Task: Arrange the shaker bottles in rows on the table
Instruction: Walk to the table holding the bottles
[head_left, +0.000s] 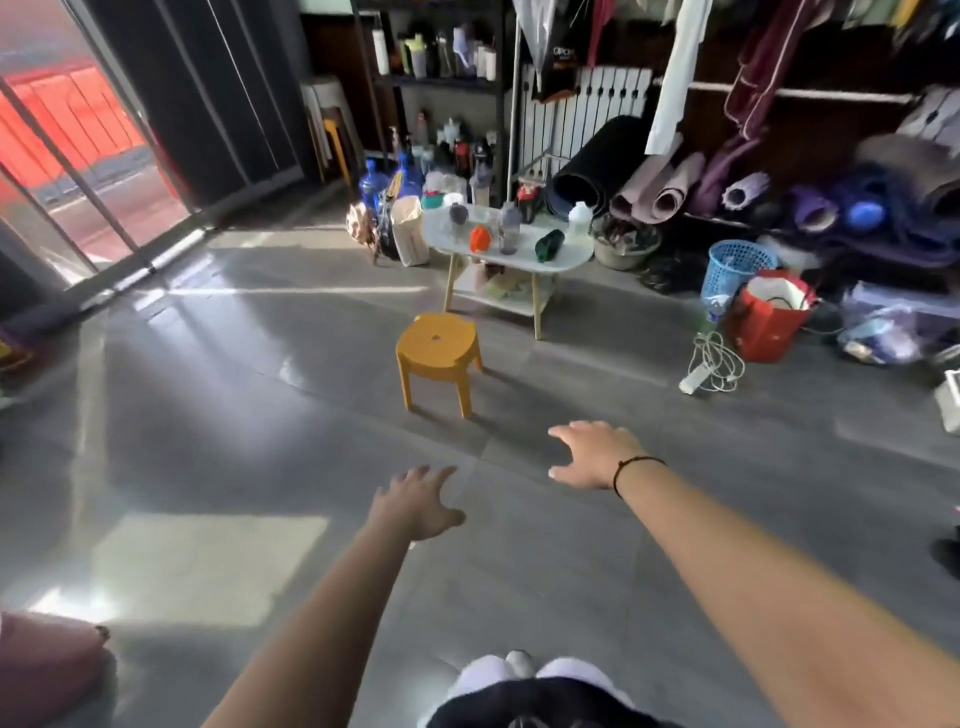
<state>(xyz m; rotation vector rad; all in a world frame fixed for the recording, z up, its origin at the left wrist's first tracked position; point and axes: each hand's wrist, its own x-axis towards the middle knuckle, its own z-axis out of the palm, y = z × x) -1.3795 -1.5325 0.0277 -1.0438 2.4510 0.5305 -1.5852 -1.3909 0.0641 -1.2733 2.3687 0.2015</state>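
Left hand (422, 501) and right hand (597, 454) reach forward with fingers spread, empty — the low yellow plastic stool (437, 353) blocks the white oval counter (566, 257); tripping could topple its scattered shaker bottles (509, 228)

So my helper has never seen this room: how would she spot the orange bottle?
Find the small white table behind the yellow stool. The orange bottle lies on its side near the table's front edge, the only bright orange thing among grey, clear and dark green bottles.

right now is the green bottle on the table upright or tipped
Tipped: the green bottle lies on its side on the table, unlike the upright grey bottle.
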